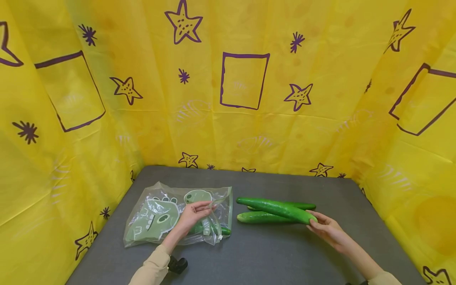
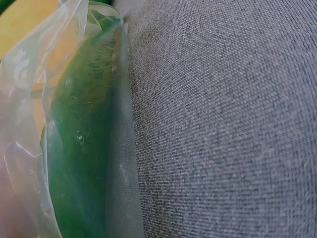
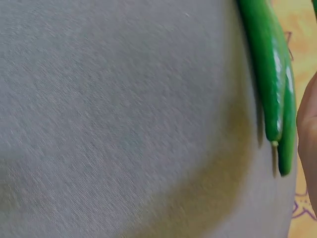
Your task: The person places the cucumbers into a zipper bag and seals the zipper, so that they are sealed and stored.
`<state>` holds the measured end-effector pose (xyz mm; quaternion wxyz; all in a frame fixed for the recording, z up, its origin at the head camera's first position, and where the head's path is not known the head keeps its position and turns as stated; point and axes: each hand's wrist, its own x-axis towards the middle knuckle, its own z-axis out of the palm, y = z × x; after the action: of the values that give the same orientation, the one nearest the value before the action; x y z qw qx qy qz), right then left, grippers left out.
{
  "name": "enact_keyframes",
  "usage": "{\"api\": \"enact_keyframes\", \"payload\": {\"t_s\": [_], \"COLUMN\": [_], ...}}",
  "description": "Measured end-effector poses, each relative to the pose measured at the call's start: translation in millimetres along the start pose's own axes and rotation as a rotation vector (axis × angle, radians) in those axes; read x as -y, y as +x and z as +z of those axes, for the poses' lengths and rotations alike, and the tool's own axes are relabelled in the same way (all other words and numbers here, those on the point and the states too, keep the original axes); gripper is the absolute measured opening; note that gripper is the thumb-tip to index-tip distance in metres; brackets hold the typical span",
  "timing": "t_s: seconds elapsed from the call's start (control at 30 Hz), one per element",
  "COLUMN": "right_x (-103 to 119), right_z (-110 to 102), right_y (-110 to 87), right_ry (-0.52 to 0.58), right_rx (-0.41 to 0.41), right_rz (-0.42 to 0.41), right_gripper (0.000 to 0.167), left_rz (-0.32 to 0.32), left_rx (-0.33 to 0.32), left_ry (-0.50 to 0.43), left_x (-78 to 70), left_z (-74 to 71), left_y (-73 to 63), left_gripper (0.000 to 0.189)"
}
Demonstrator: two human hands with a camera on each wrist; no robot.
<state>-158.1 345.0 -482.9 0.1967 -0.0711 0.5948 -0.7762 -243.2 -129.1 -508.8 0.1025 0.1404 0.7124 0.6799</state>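
Note:
A clear zip bag (image 1: 151, 233) with green dinosaur prints lies on the left, its mouth toward the right. My left hand (image 1: 192, 215) pinches the upper edge of that mouth and lifts it. Inside the bag is a cucumber (image 2: 81, 148), its end (image 1: 225, 231) showing near the mouth. My right hand (image 1: 329, 231) grips the right end of a long cucumber (image 1: 274, 207), which slants above two others. Those are a nearer cucumber (image 1: 254, 217) and a farther cucumber (image 1: 306, 206), both lying on the table. In the right wrist view only the hand's edge (image 3: 309, 144) appears.
The grey cloth-covered table (image 1: 278, 257) is enclosed by yellow curtains (image 1: 246, 130) with purple stars and squares. A black strap-like piece (image 1: 177, 264) sits by the left wrist.

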Motion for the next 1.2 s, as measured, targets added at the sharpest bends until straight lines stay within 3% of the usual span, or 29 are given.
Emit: {"api": "enact_keyframes", "payload": {"t_s": [0.73,1.2], "right_x": [-28,-42], "right_z": [39,61], "right_y": [11.9,18.8], "right_ry": [-0.021,-0.074], "right_rx": [-0.091,-0.195], "right_rz": [0.068,0.104], "right_gripper": [0.029,0.044], "left_rz": [0.022,0.013], "left_rx": [0.003,-0.018], "left_ry": [-0.022,-0.027], "left_x": [1.2,0.4], "left_z": [1.8,0.5], "left_y": [-0.4,-0.5], "left_gripper": [0.043,0.043]}}
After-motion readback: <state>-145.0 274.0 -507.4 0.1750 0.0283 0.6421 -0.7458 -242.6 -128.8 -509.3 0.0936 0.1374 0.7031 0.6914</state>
